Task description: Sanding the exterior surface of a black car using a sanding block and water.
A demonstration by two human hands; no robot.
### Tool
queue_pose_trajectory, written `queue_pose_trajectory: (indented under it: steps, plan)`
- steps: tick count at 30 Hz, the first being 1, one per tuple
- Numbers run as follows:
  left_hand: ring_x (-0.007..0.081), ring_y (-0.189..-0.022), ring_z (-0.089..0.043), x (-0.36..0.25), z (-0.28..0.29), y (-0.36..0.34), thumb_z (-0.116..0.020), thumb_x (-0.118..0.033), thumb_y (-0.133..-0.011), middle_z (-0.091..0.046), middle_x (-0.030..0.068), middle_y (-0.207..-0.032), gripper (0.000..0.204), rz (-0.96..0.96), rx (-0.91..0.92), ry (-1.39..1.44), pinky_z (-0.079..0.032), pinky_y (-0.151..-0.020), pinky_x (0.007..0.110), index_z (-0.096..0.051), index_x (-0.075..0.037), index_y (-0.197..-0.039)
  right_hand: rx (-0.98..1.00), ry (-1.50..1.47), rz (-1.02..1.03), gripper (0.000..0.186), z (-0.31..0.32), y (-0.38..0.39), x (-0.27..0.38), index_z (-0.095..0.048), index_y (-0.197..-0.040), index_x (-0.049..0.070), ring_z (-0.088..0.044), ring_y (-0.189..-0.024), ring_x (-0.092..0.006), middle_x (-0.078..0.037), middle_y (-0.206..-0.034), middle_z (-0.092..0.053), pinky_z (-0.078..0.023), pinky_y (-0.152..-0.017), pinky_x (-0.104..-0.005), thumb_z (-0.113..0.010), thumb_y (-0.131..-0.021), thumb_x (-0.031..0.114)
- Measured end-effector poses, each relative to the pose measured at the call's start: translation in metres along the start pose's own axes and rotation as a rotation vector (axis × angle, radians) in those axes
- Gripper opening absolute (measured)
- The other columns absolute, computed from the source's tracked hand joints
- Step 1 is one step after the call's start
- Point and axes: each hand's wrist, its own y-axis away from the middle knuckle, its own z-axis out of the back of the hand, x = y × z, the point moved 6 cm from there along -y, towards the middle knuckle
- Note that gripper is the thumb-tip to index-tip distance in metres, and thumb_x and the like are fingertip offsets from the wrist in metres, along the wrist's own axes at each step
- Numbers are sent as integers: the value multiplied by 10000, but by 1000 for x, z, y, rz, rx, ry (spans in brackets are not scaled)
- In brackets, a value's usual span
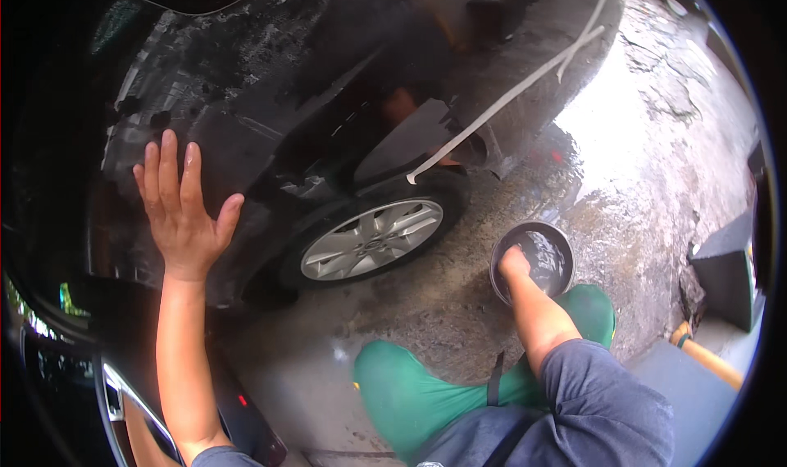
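Note:
My left hand (184, 213) lies with fingers spread against the dark body panel of a car (254, 151). The panel has dull, whitish scuffed patches, and nothing is held under the visible fingers. To the right, my right hand (515, 264) reaches down into a round dark basin (572, 264) of greyish water. Its fingers are below the rim and hidden, so I cannot make out what they hold. Between the two hands is the car's wheel (373, 239), with a silver multi-spoke rim.
Pale tape (508, 98) runs across the car's bodywork, one end hanging near the wheel. The concrete floor (648, 172) is wet and cracked. My green-clad knees frame the basin's near side. A dark angular object (725, 274) and a wooden handle (709, 356) stand at right.

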Motion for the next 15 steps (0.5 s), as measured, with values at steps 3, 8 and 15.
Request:
queue_pose_trajectory:
  steps: [3,8,15]
  plan:
    - [357,-1519,-287,2,2,3,-554,-507,-1003,-371,165,-1603,672,-27,-40,6,-209,-1242,536,-414,-105,-1523,-83,-31,-12,336,-2,8,7,-571,-1271,3,-661,-1188,-383,-239,-1276,-667,-532,-997,-483,-471,-992,162]
    - [332,-1494,-353,1,4,6,-624,-405,-973,-436,125,-1576,570,-56,28,51,-223,-1247,500,-525,-114,-1454,-307,-103,-44,315,23,33,9,-560,-1232,-1,-671,-1155,-382,-238,-1222,-678,-532,-991,-491,-496,-988,187]
    - [337,-1504,-332,0,23,2,-683,-213,-932,-418,113,-1587,524,-230,-94,361,-257,-1239,518,-548,-127,-1431,-1023,-1099,-140,417,74,72,-91,-612,-1135,-63,-679,-1085,-385,-279,-1162,-674,-527,-894,-475,-712,-895,263]
